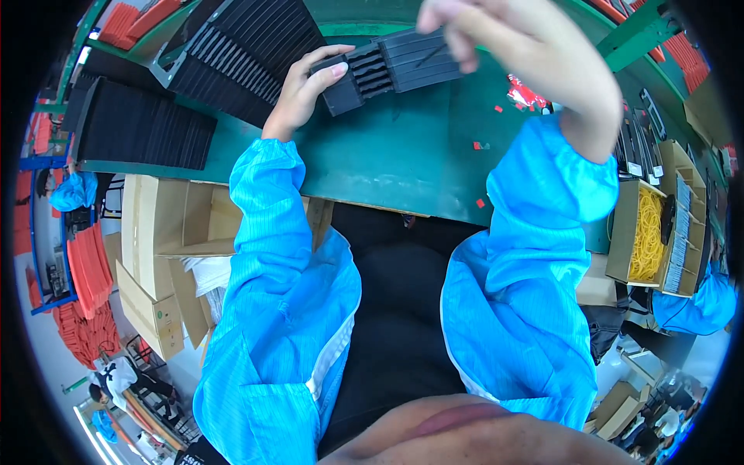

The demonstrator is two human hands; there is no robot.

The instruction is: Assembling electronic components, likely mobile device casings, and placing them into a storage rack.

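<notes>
Clamping the black slotted part [407, 62] at 12 o'clock is your left hand [301, 91]: thumb on the upper face, fingers along the far edge. Looks like a steadying grip, set at the left end so the wavy middle and the ribbed right half stay uncovered. Part sits at a slant over the green table [387, 167], right end higher in view; can't tell if it lies flat on it.

Your right hand [488, 29] is at 1 o'clock, above the part's right end, fingers bent and blurred. Can't tell if they're apart or pinching something; a thin dark strip [431, 56] shows just below, contact unclear. Elbow out wide, probably to come at the part from above and clear your own left hand.

Stock: 2 black stacks, the slotted stack [240, 58] at 11 and the lower stack [147, 128] at 10. Both on your left-hand side, likely for short reach. Clear bag with red bits [525, 91] between 1 and 2, near your right forearm, presumably for the same reason. Yellow bands [647, 236] in a carton at 3, well apart from the part.
</notes>
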